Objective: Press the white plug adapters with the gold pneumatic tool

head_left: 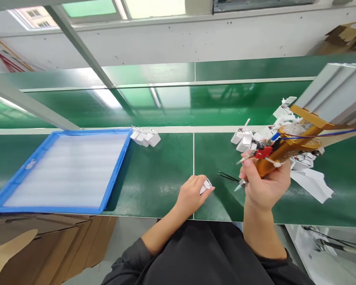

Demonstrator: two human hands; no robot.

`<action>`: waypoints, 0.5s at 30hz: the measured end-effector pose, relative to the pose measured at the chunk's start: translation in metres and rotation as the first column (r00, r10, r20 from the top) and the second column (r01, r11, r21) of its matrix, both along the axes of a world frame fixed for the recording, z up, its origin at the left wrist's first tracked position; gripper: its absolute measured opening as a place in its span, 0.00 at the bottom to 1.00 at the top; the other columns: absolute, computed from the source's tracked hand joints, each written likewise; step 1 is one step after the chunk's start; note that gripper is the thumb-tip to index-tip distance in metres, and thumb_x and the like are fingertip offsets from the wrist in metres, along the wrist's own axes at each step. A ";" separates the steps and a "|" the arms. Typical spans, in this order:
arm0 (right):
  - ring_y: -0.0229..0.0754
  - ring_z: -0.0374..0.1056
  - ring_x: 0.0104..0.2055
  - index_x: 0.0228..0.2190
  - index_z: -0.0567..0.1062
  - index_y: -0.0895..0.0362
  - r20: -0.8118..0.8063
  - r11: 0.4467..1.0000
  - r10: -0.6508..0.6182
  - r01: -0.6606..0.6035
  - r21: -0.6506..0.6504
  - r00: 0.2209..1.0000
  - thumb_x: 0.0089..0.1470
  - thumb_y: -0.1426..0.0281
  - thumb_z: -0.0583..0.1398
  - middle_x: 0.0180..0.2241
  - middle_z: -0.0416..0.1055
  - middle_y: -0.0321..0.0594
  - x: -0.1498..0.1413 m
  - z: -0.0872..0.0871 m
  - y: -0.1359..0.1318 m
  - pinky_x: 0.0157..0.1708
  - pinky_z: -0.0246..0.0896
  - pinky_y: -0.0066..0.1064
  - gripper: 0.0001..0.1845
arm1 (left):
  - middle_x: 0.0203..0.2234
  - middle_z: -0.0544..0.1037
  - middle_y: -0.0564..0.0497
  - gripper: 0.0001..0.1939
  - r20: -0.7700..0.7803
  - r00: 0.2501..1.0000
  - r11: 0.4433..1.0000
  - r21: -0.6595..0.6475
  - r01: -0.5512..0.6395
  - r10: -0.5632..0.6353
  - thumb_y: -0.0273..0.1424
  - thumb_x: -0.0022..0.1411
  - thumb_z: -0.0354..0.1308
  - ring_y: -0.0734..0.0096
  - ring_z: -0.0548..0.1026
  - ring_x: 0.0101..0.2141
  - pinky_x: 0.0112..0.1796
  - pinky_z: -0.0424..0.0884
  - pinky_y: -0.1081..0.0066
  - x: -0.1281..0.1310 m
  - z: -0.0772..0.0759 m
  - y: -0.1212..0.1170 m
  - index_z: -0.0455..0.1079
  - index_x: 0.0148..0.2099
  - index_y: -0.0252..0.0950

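Note:
My left hand [192,196] rests on the green bench and is closed round a small white plastic part [206,185]. Raised beside it, my right hand [265,182] grips a gold-coloured dispensing gun [287,148] with a red clip, a blue wire and a tip pointing down-left toward the part. Black tweezers [228,176] lie on the bench between my hands. A heap of white parts [249,139] sits behind the tool.
A blue tray [115,174] with a white ribbed liner lies at the left. A short row of white parts [145,137] stands by its far right corner. White paper scraps [313,183] lie at the right. Cardboard [32,245] sits below the bench edge.

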State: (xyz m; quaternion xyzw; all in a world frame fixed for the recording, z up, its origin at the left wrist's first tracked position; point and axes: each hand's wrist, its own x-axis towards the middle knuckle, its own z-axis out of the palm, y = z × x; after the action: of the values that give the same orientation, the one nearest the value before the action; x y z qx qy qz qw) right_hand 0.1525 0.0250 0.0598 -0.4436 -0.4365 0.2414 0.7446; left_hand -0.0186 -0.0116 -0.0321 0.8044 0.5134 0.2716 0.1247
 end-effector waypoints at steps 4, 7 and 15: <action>0.34 0.64 0.17 0.34 0.70 0.56 -0.026 1.000 0.016 -0.016 -0.007 1.000 0.46 0.72 0.70 0.24 0.74 0.30 0.002 -0.002 0.000 0.21 0.65 0.32 0.15 | 0.37 0.80 0.46 0.17 -0.240 0.970 0.991 -0.116 -0.067 0.038 0.41 0.69 0.56 0.60 0.77 0.37 0.35 0.73 0.68 0.004 0.002 -0.003 0.68 0.54 0.37; 0.34 0.64 0.16 0.34 0.71 0.57 -0.044 1.000 0.011 -0.011 -0.003 0.999 0.44 0.72 0.71 0.23 0.74 0.30 0.004 -0.002 0.000 0.19 0.64 0.31 0.16 | 0.42 0.78 0.43 0.25 -0.307 0.951 0.973 -0.229 -0.032 -0.040 0.40 0.68 0.58 0.56 0.77 0.42 0.37 0.74 0.65 0.002 0.013 -0.004 0.62 0.63 0.37; 0.36 0.66 0.18 0.31 0.71 0.57 -0.060 0.998 -0.020 0.017 -0.058 0.998 0.41 0.70 0.72 0.24 0.75 0.32 0.008 -0.004 -0.004 0.16 0.59 0.30 0.17 | 0.66 0.56 0.30 0.48 0.057 0.879 0.877 0.057 -0.477 0.474 0.51 0.57 0.65 0.39 0.51 0.68 0.65 0.48 0.45 -0.092 0.039 0.083 0.52 0.70 0.33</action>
State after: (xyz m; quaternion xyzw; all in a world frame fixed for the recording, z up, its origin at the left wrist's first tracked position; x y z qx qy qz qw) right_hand 0.1605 0.0213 0.0558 -0.4613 -0.4025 0.2604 0.7466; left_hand -0.1101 0.0718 0.0064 0.6518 0.6828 0.3278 0.0369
